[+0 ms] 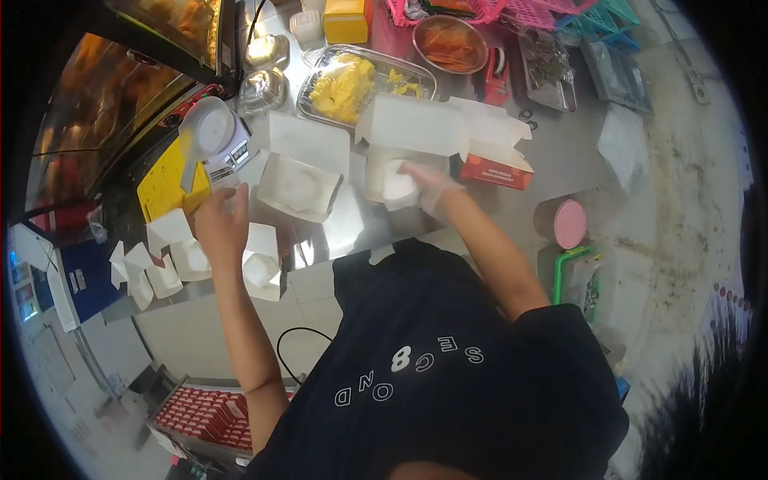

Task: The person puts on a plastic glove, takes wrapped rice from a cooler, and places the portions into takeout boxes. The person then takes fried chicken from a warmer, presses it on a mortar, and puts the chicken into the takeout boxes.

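My right hand (pixel 432 190), in a clear plastic glove, reaches into an open white carton (pixel 376 172). Its fingers hold the side of a smooth white mound that looks like rice (pixel 398 182). On the left, my bare left hand (pixel 220 228) has its fingers curled at the handle end of a grey rice paddle (pixel 190 160); the exact grip is partly hidden. The paddle's head overlaps a small digital scale (pixel 238 152) with a white bowl (pixel 212 132) on it. Between my hands stands another open carton (pixel 308 128) with a white mound inside.
Several open cartons (pixel 262 268) line the front edge at left. A yellow board (pixel 156 188) lies beside the scale. Behind are a tray of yellow food (pixel 342 88) and a metal bowl of orange food (pixel 450 44). A red-and-white carton (pixel 496 172) stands at right, near a pink-lidded tub (pixel 570 224).
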Motion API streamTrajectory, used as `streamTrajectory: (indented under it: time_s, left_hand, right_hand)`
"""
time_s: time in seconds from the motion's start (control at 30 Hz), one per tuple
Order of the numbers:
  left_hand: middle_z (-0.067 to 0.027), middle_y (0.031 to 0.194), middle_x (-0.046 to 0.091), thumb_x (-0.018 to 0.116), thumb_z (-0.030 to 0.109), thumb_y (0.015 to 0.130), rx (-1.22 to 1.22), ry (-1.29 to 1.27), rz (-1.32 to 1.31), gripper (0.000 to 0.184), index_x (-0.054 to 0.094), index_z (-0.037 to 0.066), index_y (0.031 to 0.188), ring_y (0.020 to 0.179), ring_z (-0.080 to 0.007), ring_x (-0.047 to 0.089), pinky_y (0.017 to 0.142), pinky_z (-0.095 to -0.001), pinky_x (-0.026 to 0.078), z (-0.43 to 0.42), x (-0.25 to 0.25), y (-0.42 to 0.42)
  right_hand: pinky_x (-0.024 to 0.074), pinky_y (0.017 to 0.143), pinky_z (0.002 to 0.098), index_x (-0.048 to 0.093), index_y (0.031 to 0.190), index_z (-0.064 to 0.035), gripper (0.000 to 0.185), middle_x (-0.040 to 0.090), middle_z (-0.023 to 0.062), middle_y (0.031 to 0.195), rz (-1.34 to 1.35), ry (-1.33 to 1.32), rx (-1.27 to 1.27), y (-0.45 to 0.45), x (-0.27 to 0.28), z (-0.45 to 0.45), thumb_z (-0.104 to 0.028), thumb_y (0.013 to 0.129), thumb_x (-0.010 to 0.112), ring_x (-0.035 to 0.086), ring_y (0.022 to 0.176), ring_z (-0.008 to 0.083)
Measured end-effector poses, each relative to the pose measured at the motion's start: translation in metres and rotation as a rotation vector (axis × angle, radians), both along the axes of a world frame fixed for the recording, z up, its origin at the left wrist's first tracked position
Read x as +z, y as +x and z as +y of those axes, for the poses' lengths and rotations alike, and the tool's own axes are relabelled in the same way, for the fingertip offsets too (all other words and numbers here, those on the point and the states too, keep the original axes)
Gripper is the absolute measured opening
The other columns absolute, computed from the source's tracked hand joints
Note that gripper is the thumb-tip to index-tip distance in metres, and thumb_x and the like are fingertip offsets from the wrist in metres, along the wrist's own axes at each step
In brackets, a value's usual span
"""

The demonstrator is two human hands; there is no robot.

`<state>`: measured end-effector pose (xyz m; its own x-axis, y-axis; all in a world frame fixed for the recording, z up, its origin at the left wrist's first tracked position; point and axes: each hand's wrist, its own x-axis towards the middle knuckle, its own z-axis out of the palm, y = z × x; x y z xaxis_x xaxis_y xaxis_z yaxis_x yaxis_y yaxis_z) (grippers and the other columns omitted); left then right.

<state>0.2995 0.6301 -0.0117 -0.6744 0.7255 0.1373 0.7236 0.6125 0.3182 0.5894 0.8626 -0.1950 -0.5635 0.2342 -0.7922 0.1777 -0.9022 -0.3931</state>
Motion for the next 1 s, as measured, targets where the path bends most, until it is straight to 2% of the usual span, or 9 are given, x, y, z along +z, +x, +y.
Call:
streamTrajectory:
  time_s: [0.07,0.17,0.27,0.33,0.47,0.57,0.77,0.87,1.0]
  left_hand:
    - [-0.0182,0.092,0.071,0.068,0.030,0.088,0.014,0.103,-0.018,0.033,0.072,-0.002,0.091,0.085,-0.0352,0.068,0.078,-0.0403,0.051,-0.002,0.007,0.023]
    - [-0.0175,0.091,0.071,0.069,0.020,0.088,0.101,0.262,-0.150,0.023,0.071,-0.003,0.091,0.083,-0.0323,0.068,0.076,-0.0375,0.051,-0.005,0.007,0.060]
    - [-0.0154,0.088,0.070,0.068,0.017,0.089,0.151,0.418,-0.258,0.019,0.071,-0.001,0.094,0.080,-0.0305,0.067,0.074,-0.0370,0.051,-0.003,-0.017,0.112]
    - [-0.0169,0.098,0.070,0.068,0.018,0.089,0.054,0.289,-0.296,0.021,0.069,0.000,0.100,0.086,-0.0310,0.067,0.077,-0.0379,0.051,0.006,-0.055,0.149]
    - [-0.0188,0.104,0.069,0.070,0.022,0.086,-0.152,0.267,-0.395,0.028,0.068,0.000,0.103,0.097,-0.0376,0.065,0.085,-0.0425,0.050,0.025,-0.111,0.189]
    - [-0.0195,0.103,0.068,0.070,0.019,0.086,-0.194,0.335,-0.320,0.027,0.067,-0.001,0.105,0.096,-0.0379,0.065,0.084,-0.0426,0.051,0.034,-0.110,0.182]
    - [-0.0199,0.105,0.067,0.069,0.011,0.085,-0.287,0.501,-0.230,0.028,0.064,-0.002,0.109,0.093,-0.0387,0.065,0.082,-0.0429,0.051,0.084,-0.065,0.186]
    - [-0.0174,0.105,0.067,0.069,0.008,0.082,-0.379,0.519,-0.138,0.031,0.064,0.001,0.112,0.096,-0.0362,0.063,0.083,-0.0435,0.050,0.113,-0.064,0.212]
    - [-0.0135,0.106,0.064,0.071,0.011,0.079,-0.658,0.472,-0.015,0.033,0.064,0.002,0.110,0.103,-0.0307,0.060,0.091,-0.0440,0.044,0.163,-0.074,0.251]
  right_hand:
    - [0.0492,0.094,0.0449,0.055,0.126,-0.0103,0.053,0.060,0.0190,0.114,0.169,1.161,0.541,0.038,-0.131,0.014,-0.021,0.077,0.073,0.058,0.107,0.0345]
    - [0.0470,0.098,0.0391,0.054,0.129,-0.0142,0.063,0.058,0.0242,0.119,-0.015,1.433,0.806,0.035,-0.101,0.005,-0.025,0.072,0.079,0.053,0.115,0.0377]
    - [0.0465,0.100,0.0391,0.049,0.132,-0.0074,0.077,0.057,0.0249,0.124,-0.108,0.877,0.102,0.028,-0.090,-0.020,-0.027,0.067,0.085,0.054,0.118,0.0355]
    - [0.0477,0.099,0.0383,0.043,0.133,0.0021,0.092,0.057,0.0240,0.124,-0.407,0.671,0.039,0.012,0.005,-0.032,-0.032,0.061,0.090,0.057,0.117,0.0319]
    - [0.0506,0.094,0.0377,0.039,0.132,0.0095,0.097,0.059,0.0228,0.121,-0.216,1.068,0.179,0.020,-0.024,-0.038,-0.036,0.063,0.090,0.061,0.110,0.0286]
    - [0.0510,0.091,0.0354,0.044,0.130,0.0086,0.089,0.061,0.0214,0.117,-0.285,0.681,0.208,0.026,-0.041,-0.027,-0.027,0.062,0.089,0.063,0.104,0.0280]
    - [0.0518,0.086,0.0333,0.054,0.122,0.0051,0.057,0.061,0.0166,0.115,0.234,0.497,-0.057,0.079,0.091,-0.004,-0.014,0.076,0.081,0.064,0.100,0.0237]
    - [0.0537,0.080,0.0331,0.054,0.126,-0.0006,0.051,0.060,0.0133,0.115,0.104,0.707,-0.249,0.121,0.145,0.036,-0.009,0.081,0.076,0.064,0.098,0.0205]
    - [0.0550,0.074,0.0333,0.057,0.124,-0.0037,0.050,0.062,0.0119,0.113,0.098,0.677,-0.307,0.154,0.111,0.114,-0.013,0.080,0.077,0.064,0.097,0.0197]
